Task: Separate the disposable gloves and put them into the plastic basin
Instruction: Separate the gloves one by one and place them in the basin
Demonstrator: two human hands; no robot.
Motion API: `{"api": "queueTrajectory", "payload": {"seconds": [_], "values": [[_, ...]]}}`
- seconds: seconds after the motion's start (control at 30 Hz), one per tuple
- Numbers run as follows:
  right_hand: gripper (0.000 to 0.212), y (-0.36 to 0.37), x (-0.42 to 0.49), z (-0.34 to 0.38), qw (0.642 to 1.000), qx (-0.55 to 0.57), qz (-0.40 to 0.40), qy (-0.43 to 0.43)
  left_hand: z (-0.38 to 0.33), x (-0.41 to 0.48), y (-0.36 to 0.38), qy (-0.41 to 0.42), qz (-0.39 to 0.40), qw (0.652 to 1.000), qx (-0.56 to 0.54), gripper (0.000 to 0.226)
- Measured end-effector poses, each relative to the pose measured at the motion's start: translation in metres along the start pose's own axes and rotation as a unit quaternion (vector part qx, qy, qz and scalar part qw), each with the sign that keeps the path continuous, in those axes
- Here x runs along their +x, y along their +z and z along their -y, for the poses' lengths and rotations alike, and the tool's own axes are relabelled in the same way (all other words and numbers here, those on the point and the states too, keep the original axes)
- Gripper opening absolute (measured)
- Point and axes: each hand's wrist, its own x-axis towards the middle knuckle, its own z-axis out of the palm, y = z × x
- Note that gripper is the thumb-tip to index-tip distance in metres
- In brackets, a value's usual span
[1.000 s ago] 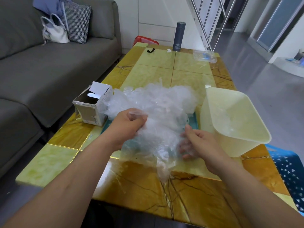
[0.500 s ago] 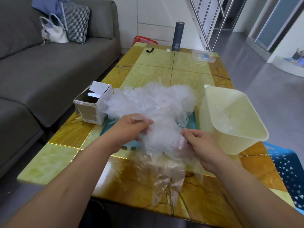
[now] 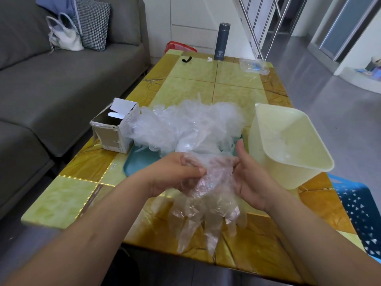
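A heap of clear disposable gloves [image 3: 189, 124] lies on a teal tray [image 3: 140, 162] in the middle of the table. In front of it, a small bunch of clear gloves [image 3: 208, 205] hangs fingers-down between my hands. My left hand [image 3: 177, 174] pinches the bunch's cuff on the left. My right hand [image 3: 249, 178] holds the cuff on the right, thumb raised. The pale yellow plastic basin [image 3: 288, 176] stands at the right, tilted, with a few clear gloves inside.
An open cardboard box [image 3: 115, 129] sits left of the heap. At the table's far end stand a dark flask [image 3: 221, 41] and a clear bag [image 3: 254, 66]. A grey sofa [image 3: 61, 79] runs along the left. A blue stool [image 3: 358, 211] is at the right.
Both hands have drawn a small bunch of gloves out of the heap toward me. It now hangs free of the pile, and the teal tray shows more.
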Motion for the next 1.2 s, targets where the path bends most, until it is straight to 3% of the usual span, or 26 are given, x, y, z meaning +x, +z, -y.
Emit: {"api": "queueTrajectory", "payload": {"seconds": [0.1, 0.2, 0.4, 0.5, 0.6, 0.7, 0.77, 0.87, 0.93, 1.0, 1.1, 1.2], "values": [[0.048, -0.002, 0.0, -0.004, 0.996, -0.077, 0.0, -0.051, 0.001, 0.004, 0.005, 0.012, -0.015, 1.0, -0.007, 0.005], [0.02, -0.005, 0.005, -0.011, 0.988, -0.107, -0.077, -0.085, 0.002, 0.004, 0.005, 0.019, -0.017, 1.0, -0.014, 0.009], [0.019, -0.011, 0.014, -0.007, 0.95, -0.161, -0.249, -0.098, 0.004, -0.009, -0.015, -0.028, -0.005, 0.996, 0.081, 0.015], [0.025, -0.007, 0.014, -0.001, 0.935, -0.17, -0.289, -0.116, 0.007, -0.025, -0.035, -0.086, 0.04, 0.987, 0.131, 0.021], [0.022, 0.001, 0.007, 0.013, 0.936, -0.188, -0.26, -0.145, 0.009, -0.041, -0.054, -0.115, 0.035, 0.974, 0.194, 0.02], [0.019, 0.006, -0.002, 0.03, 0.957, -0.202, -0.157, -0.137, 0.005, -0.043, -0.056, 0.006, -0.153, 0.985, 0.085, 0.031], [0.021, 0.01, -0.007, 0.037, 0.971, -0.194, -0.087, -0.112, 0.002, -0.037, -0.048, 0.076, -0.217, 0.973, 0.009, 0.044], [0.024, 0.019, -0.013, 0.047, 0.974, -0.205, -0.028, -0.089, -0.002, -0.027, -0.021, 0.085, -0.11, 0.99, -0.01, 0.065], [0.023, 0.019, -0.016, 0.056, 0.973, -0.209, -0.041, -0.09, -0.009, -0.02, -0.007, 0.081, -0.05, 0.995, -0.017, 0.056], [0.025, 0.014, -0.018, 0.067, 0.971, -0.202, -0.086, -0.095, -0.024, -0.014, 0.001, 0.084, -0.042, 0.994, -0.053, 0.038], [0.032, 0.001, -0.026, 0.09, 0.968, -0.194, -0.133, -0.09, -0.047, 0.003, 0.01, 0.065, -0.059, 0.991, -0.103, 0.043], [0.034, -0.016, -0.043, 0.115, 0.969, -0.202, -0.139, -0.041, -0.071, 0.029, 0.023, 0.064, -0.076, 0.984, -0.147, 0.029]]}}
